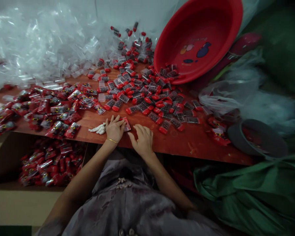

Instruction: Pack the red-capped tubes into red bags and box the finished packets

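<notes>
My left hand (115, 131) lies at the table's front edge with a small red packet (126, 124) pinched at its fingers. A thin gold bracelet circles that wrist. Beside the same hand, on its left, is a small white lumpy bundle (99, 128) whose kind I cannot make out. Just right of the packet, my right hand (144, 141) rests with thumb and fingers apart, holding nothing visible. Beyond both hands spreads a heap of small clear plastic cases (137, 95) with red ends and dark contents.
Filled red packets (56, 108) are heaped at left; more fill a cardboard box (5, 157) below. Clear empty sleeves (51, 42) pile behind. A tilted red basin (201, 29) leans at back right. A grey bowl (236, 134), plastic bags (226, 91) and green cloth (248, 190) stand right.
</notes>
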A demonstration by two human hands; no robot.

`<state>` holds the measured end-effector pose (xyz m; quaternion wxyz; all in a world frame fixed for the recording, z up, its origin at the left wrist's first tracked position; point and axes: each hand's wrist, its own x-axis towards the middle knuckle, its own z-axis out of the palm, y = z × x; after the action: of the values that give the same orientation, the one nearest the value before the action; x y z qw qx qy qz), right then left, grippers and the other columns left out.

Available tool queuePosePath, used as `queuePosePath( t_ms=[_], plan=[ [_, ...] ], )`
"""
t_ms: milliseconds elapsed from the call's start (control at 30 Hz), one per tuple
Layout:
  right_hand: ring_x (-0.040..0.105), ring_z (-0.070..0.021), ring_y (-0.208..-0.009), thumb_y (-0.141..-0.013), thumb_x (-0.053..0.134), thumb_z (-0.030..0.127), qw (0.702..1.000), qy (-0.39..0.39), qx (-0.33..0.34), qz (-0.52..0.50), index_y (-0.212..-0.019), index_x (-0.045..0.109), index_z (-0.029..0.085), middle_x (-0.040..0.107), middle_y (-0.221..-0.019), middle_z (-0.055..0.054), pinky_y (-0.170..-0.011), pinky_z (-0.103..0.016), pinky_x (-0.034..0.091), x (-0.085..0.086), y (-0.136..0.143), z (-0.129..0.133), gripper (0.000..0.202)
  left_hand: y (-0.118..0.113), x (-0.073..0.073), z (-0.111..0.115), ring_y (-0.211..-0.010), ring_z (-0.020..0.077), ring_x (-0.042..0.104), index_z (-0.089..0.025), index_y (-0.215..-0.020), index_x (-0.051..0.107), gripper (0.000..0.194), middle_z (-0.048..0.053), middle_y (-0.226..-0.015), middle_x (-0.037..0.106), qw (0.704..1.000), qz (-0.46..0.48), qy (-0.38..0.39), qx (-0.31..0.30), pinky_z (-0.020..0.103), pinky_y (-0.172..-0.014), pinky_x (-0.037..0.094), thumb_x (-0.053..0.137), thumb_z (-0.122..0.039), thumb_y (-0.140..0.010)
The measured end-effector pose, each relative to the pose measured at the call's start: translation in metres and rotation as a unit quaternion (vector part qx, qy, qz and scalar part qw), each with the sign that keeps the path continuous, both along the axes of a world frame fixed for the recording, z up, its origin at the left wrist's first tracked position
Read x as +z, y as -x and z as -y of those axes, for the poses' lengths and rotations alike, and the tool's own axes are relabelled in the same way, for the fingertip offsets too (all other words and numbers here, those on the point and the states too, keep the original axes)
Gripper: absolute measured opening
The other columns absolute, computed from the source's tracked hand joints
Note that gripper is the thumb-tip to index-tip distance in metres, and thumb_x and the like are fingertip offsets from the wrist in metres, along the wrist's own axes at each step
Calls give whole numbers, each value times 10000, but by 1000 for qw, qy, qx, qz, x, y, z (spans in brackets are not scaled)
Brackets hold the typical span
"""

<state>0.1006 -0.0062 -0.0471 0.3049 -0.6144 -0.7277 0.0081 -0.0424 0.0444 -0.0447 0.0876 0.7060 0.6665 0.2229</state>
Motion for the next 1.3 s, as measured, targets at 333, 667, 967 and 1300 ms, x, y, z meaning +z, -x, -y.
queuePosePath(
  t_ms=[333,667,967,1300],
  plan=[
    [599,-223,-823,-888,510,410,994,106,-28,14,-929,676,188,703,-884,-80,-721,-330,330,-1,0,-39,281,-18,5,1,-1245,283,477,-177,-1138,632,364,143,-1239,604,998,65,12,-16,496,-1043,290,374,-261,-895],
    [648,-175,-879,-894,484,305,969,-11,26,-246,-963,684,183,723,-952,-68,-809,-307,427,5,-4,-35,244,-9,25,10,-1085,264,582,-147,-1127,621,490,136,-1152,651,963,271,-11,-5,360,-929,424,628,-444,-737],
    [633,-162,-687,-828,536,398,934,64,21,-350,-862,673,175,709,-776,-37,-668,-269,484,2,-5,-44,264,-12,22,-6,-626,161,597,-182,-529,607,366,-9,-513,599,947,315,56,-13,253,-650,434,612,-478,-744],
    [578,-156,-600,-881,415,425,947,25,-65,-312,-735,640,174,663,-651,-34,-601,-258,433,0,-22,-56,367,-15,12,-24,-1353,339,302,-179,-1010,666,300,156,-1354,506,999,33,-19,-39,544,-1104,115,642,-334,-755]
  ],
)
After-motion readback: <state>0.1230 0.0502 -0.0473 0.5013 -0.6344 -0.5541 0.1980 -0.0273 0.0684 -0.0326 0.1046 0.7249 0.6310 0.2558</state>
